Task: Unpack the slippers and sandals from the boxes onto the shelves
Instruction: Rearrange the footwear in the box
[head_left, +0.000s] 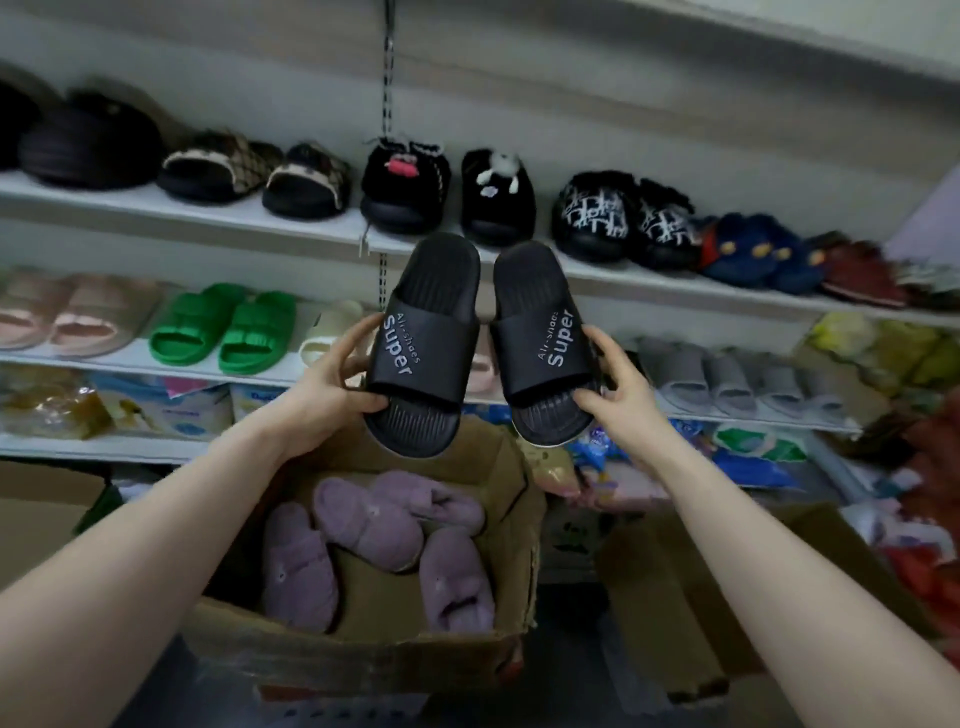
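I hold a pair of black slides with white "Super" lettering up in front of the shelves. My left hand (332, 379) grips the left slide (423, 338) at its toe end, thumb on the sole. My right hand (615, 379) grips the right slide (543, 338) the same way. Below them stands an open cardboard box (363, 639) with several fluffy purple slippers (363, 525) inside. The upper white shelf (208, 210) carries dark and furry slippers. On the middle shelf (130, 361) sit pink, green and cream slides at left and grey ones (727, 379) at right.
A second cardboard box (670, 582) stands at the right of the first. Another box corner (31, 504) shows at the left edge. The lowest shelf holds packaged goods (156, 405), and colourful packets (753, 457) pile at the right.
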